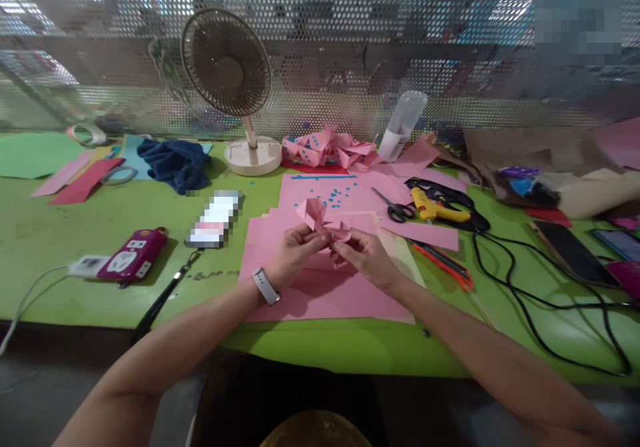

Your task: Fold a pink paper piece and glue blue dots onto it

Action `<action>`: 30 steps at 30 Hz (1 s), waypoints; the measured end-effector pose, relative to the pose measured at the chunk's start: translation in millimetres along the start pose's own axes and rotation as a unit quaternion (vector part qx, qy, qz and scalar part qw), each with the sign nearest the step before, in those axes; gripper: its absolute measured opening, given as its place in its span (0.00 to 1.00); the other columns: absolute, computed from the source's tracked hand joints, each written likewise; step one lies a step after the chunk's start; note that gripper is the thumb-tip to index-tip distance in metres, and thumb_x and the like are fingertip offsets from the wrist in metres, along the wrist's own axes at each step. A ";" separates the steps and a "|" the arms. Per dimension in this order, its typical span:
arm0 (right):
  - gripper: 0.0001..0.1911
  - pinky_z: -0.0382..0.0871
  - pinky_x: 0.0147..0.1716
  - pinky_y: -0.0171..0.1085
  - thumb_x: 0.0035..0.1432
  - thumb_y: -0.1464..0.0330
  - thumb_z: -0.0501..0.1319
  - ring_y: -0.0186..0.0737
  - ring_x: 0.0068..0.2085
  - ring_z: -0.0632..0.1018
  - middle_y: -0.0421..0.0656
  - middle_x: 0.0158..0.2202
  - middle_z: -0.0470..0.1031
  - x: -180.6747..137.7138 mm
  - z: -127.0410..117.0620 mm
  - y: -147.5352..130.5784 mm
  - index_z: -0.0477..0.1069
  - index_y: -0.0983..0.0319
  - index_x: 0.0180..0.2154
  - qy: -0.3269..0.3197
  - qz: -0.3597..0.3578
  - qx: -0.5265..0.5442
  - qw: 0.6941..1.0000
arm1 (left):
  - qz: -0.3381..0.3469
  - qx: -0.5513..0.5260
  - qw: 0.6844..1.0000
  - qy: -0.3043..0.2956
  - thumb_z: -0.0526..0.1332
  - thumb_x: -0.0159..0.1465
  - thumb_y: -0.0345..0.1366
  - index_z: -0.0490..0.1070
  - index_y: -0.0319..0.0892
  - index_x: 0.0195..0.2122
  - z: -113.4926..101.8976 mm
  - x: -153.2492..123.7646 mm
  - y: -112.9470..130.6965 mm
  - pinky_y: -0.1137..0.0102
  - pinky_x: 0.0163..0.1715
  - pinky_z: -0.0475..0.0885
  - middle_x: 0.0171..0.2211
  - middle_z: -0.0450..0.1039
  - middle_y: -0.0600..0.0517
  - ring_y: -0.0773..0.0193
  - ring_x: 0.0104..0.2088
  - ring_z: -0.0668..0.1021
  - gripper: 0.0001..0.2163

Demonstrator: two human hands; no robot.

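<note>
From the head view, the left hand [293,250] and the right hand [363,253] meet just above the pink sheets [320,293]. Each is closed in a fingertip pinch on one end of a folded pink paper piece [320,219], lifted clear of the sheets, probably so its creases hold and show. The sheets lie flat on the counter [100,233] beneath. Scissors [395,208] and a glue gun [435,208] rest just right of the sheets, seemingly kept handy. A heap of folded pieces [325,148] sits behind the sheets, out of the way.

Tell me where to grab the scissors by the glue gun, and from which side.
Take the scissors by the black handle loops, coming from the near side: they lie flat, blades pointing away and left, and the yellow glue gun crowds their right.
</note>
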State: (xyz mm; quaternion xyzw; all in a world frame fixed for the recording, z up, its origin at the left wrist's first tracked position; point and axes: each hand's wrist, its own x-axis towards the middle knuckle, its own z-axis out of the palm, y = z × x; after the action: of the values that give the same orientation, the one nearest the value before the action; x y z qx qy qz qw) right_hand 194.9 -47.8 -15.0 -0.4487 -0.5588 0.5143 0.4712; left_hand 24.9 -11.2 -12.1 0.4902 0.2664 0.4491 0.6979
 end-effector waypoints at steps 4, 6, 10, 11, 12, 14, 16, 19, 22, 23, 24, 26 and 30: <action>0.17 0.77 0.29 0.36 0.56 0.58 0.64 0.32 0.27 0.76 0.42 0.30 0.76 0.2 -0.2 -1.4 0.73 0.65 0.40 0.000 -0.006 -0.012 1.000 | -0.012 -0.005 1.000 0.002 0.71 0.56 0.36 0.76 0.35 0.33 -0.2 0.2 -0.5 0.67 0.39 0.73 0.32 0.79 0.48 0.64 0.33 0.80 0.10; 0.17 0.76 0.28 0.36 0.56 0.58 0.64 0.32 0.27 0.76 0.41 0.30 0.76 0.4 0.3 -2.6 0.73 0.65 0.40 0.001 -0.007 -0.017 1.000 | -0.013 -0.008 1.000 0.000 0.70 0.56 0.36 0.76 0.35 0.34 -0.7 0.4 -1.1 0.66 0.40 0.73 0.32 0.79 0.48 0.64 0.33 0.80 0.09; 0.17 0.76 0.28 0.36 0.55 0.57 0.64 0.33 0.27 0.76 0.41 0.29 0.76 0.3 1.0 -4.0 0.73 0.64 0.39 0.003 -0.009 -0.018 1.000 | -0.014 -0.012 1.000 -0.003 0.70 0.57 0.36 0.76 0.36 0.34 -1.5 0.7 -2.1 0.66 0.40 0.74 0.32 0.79 0.48 0.64 0.34 0.80 0.09; 0.17 0.75 0.28 0.35 0.55 0.57 0.64 0.32 0.27 0.76 0.41 0.29 0.76 0.2 0.9 -4.1 0.73 0.64 0.39 0.004 -0.008 -0.019 1.000 | -0.015 -0.014 1.000 -0.003 0.70 0.56 0.36 0.76 0.36 0.34 -1.4 0.8 -2.1 0.67 0.40 0.73 0.32 0.79 0.48 0.64 0.34 0.80 0.09; 0.16 0.75 0.28 0.35 0.55 0.58 0.64 0.32 0.27 0.76 0.41 0.28 0.76 0.1 0.8 -4.2 0.73 0.65 0.38 0.005 -0.008 -0.021 1.000 | -0.016 -0.017 1.000 -0.002 0.70 0.56 0.36 0.76 0.36 0.34 -1.1 0.9 -2.0 0.67 0.41 0.73 0.32 0.79 0.48 0.65 0.34 0.80 0.09; 0.16 0.74 0.28 0.35 0.56 0.58 0.64 0.33 0.27 0.76 0.40 0.28 0.75 -0.2 0.4 -4.4 0.73 0.64 0.38 0.005 -0.011 -0.027 1.000 | -0.021 -0.022 1.000 -0.003 0.71 0.56 0.37 0.76 0.36 0.34 -0.4 1.1 -1.5 0.67 0.41 0.74 0.32 0.79 0.49 0.65 0.34 0.80 0.10; 0.15 0.74 0.28 0.34 0.56 0.59 0.64 0.33 0.27 0.77 0.40 0.28 0.75 -0.1 0.1 -4.4 0.73 0.64 0.38 0.004 -0.018 -0.032 0.999 | -0.027 -0.031 0.999 -0.006 0.71 0.56 0.37 0.76 0.36 0.33 0.6 1.1 -0.9 0.67 0.43 0.74 0.31 0.79 0.49 0.66 0.33 0.80 0.10; 0.16 0.73 0.27 0.34 0.56 0.58 0.64 0.33 0.27 0.77 0.40 0.28 0.75 0.6 0.6 -4.4 0.73 0.64 0.39 0.005 -0.024 -0.035 0.999 | -0.035 -0.048 0.998 -0.007 0.71 0.55 0.38 0.76 0.36 0.34 1.4 1.0 0.0 0.67 0.43 0.73 0.31 0.79 0.49 0.66 0.33 0.80 0.11; 0.17 0.73 0.27 0.34 0.56 0.57 0.64 0.33 0.26 0.77 0.41 0.28 0.76 1.1 1.9 -5.7 0.74 0.64 0.39 0.007 -0.023 -0.036 0.999 | -0.041 -0.061 0.997 0.000 0.71 0.55 0.37 0.76 0.36 0.34 1.5 0.7 1.6 0.68 0.43 0.73 0.32 0.79 0.49 0.66 0.33 0.80 0.11; 0.17 0.73 0.27 0.34 0.55 0.57 0.65 0.33 0.26 0.77 0.41 0.28 0.76 1.1 2.3 -6.6 0.74 0.64 0.38 0.008 -0.023 -0.037 0.999 | -0.043 -0.065 0.997 0.000 0.71 0.55 0.37 0.76 0.36 0.34 1.5 0.5 2.4 0.68 0.43 0.73 0.32 0.79 0.50 0.66 0.33 0.80 0.10; 0.17 0.73 0.27 0.34 0.55 0.56 0.65 0.34 0.26 0.77 0.41 0.28 0.77 0.9 2.6 -7.6 0.74 0.64 0.37 0.007 -0.022 -0.038 0.999 | -0.045 -0.069 0.997 -0.003 0.71 0.55 0.36 0.76 0.36 0.33 1.6 0.2 3.3 0.68 0.43 0.74 0.32 0.79 0.50 0.66 0.33 0.80 0.10; 0.18 0.74 0.28 0.35 0.55 0.55 0.65 0.35 0.26 0.78 0.42 0.26 0.77 0.4 3.0 -9.8 0.74 0.65 0.34 0.005 -0.021 -0.038 0.999 | -0.047 -0.078 0.996 -0.012 0.71 0.55 0.36 0.76 0.36 0.33 1.8 -0.2 4.9 0.68 0.43 0.74 0.32 0.79 0.50 0.66 0.33 0.80 0.09; 0.18 0.76 0.29 0.36 0.54 0.54 0.66 0.35 0.27 0.78 0.42 0.26 0.77 0.4 2.9 -11.4 0.74 0.65 0.33 0.002 -0.009 -0.022 1.000 | -0.053 -0.092 0.994 -0.015 0.71 0.55 0.36 0.76 0.36 0.32 1.5 -0.2 5.1 0.68 0.43 0.75 0.32 0.79 0.50 0.66 0.33 0.80 0.09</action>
State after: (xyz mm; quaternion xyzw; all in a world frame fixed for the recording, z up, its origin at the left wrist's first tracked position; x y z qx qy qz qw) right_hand 191.8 -48.7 -3.7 -0.4548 -0.5728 0.4968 0.4672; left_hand 24.2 -11.4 -6.8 0.4158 0.2397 0.4267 0.7666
